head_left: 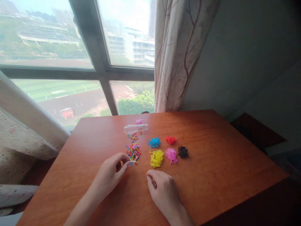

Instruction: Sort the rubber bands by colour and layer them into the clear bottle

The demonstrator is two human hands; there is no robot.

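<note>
Head view: mixed bands (134, 152), lower centre, probably light, soft, springy; best grabbed by a loose loop. Left hand (110, 172) at their near edge, pinch nearly closed, hold unclear; right hand (164, 184) curled below yellow bands (156, 158), can't tell contents.

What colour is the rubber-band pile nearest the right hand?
Yellow; the rubber-band pile just beyond the right hand shows best in the head view.

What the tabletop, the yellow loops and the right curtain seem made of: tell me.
Tabletop: wood or veneer, satin, by its brown grain and soft sheen. Yellow loops: likely rubber or stretchy plastic, from their thin, tangled strands; finish unclear. Right curtain: probably fabric, matte, hanging in folds.
</note>
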